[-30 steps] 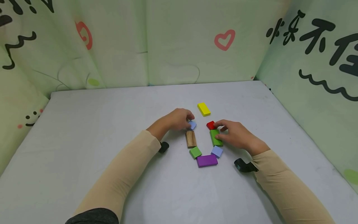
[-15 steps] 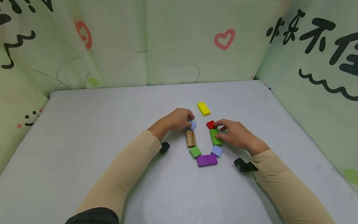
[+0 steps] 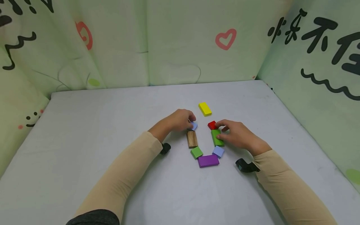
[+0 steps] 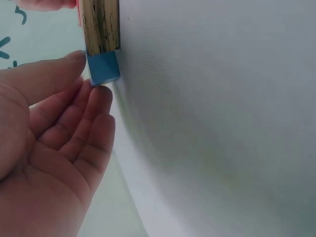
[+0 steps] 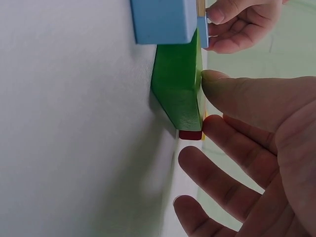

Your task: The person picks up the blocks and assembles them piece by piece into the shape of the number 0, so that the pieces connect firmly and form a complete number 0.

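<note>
My left hand [image 3: 180, 120] pinches a light blue block [image 4: 103, 68] between thumb and fingers, right at the end of a wood-grain block [image 3: 192, 139]. On the other side, my right hand [image 3: 236, 134] lays its thumb on a long green block [image 3: 216, 137], its index fingertip at a small red block [image 3: 212, 125] beyond. The right hand's other fingers are spread and relaxed in the right wrist view. A small green block [image 3: 196, 152], a purple block [image 3: 208, 161] and another light blue block [image 3: 218, 152] join the two rows at the near end.
A yellow block [image 3: 205, 109] lies apart, beyond both hands. All the blocks lie on a white table [image 3: 98, 134], closed in by pale green printed curtains [image 3: 180, 47] at the back and sides. Black cameras are strapped at both wrists.
</note>
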Available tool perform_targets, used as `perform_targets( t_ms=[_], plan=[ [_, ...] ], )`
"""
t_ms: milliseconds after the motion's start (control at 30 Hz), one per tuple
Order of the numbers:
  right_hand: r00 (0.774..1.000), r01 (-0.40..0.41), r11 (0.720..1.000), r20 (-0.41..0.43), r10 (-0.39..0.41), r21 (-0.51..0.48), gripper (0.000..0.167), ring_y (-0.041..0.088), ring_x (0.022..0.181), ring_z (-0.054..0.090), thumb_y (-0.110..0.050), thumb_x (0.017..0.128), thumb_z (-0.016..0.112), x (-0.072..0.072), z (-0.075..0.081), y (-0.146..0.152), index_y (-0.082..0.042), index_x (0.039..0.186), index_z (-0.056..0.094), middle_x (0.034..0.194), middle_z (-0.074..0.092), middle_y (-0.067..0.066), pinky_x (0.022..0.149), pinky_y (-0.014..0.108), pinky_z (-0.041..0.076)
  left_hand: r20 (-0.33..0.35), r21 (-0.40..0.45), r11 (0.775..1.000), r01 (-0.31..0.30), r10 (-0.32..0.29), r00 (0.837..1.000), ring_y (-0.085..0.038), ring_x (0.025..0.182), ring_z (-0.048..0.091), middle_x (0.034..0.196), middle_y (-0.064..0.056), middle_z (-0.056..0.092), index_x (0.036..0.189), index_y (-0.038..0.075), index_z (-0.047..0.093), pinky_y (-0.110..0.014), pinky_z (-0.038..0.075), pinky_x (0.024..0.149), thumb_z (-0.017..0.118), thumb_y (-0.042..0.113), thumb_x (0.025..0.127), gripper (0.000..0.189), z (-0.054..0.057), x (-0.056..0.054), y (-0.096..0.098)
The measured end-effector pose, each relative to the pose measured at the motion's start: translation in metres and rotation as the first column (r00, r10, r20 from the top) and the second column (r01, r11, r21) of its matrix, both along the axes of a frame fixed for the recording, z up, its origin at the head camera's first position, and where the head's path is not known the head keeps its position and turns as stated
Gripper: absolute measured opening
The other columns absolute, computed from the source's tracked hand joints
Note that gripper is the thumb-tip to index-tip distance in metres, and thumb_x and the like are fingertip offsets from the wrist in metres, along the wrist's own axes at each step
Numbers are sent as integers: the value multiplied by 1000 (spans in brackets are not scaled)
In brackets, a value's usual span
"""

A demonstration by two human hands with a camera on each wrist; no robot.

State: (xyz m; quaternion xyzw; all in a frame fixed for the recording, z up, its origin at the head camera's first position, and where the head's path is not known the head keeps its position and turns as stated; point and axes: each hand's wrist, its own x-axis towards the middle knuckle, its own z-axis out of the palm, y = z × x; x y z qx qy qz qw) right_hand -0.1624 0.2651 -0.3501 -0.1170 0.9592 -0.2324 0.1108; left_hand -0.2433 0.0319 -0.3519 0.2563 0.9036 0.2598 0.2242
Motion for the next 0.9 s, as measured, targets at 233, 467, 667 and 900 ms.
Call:
perform_targets(
  t_ms=[233,467,667,900],
  plan=[
    [1000,7,1000,6,-7,1,44,37,118,56,-15,94,70,1,0,0,-4,134,57,130,61,16,98,55,46,-13,9,1000,13,-13,1000,-19,108,58,125,-7,64,129,3,62,-30,47,98,64,11,99,31,-2,0,0],
    [1000,6,1000,-1,-6,-4,44,38,117,56,-16,94,71,1,0,0,-4,134,57,130,61,17,98,55,46,-11,4,1000,4,-4,1000,-19,108,58,125,-7,63,130,4,62,-30,47,98,64,11,99,32,-2,1,0],
    [1000,5,1000,-4,-5,-7,44,37,117,56,-15,94,70,1,-1,0,-4,134,57,131,61,16,98,54,46,-12,3,1000,-9,9,1000,-19,107,58,127,-6,63,131,5,61,-30,47,98,65,12,98,34,-3,1,0],
    [1000,5,1000,-2,-5,-10,44,37,117,56,-15,94,70,1,-1,0,-4,134,57,131,61,16,98,55,46,-9,14,1000,-26,26,1000,-19,109,57,129,-5,62,132,6,61,-31,47,97,66,12,98,35,-1,2,-1]
  ],
)
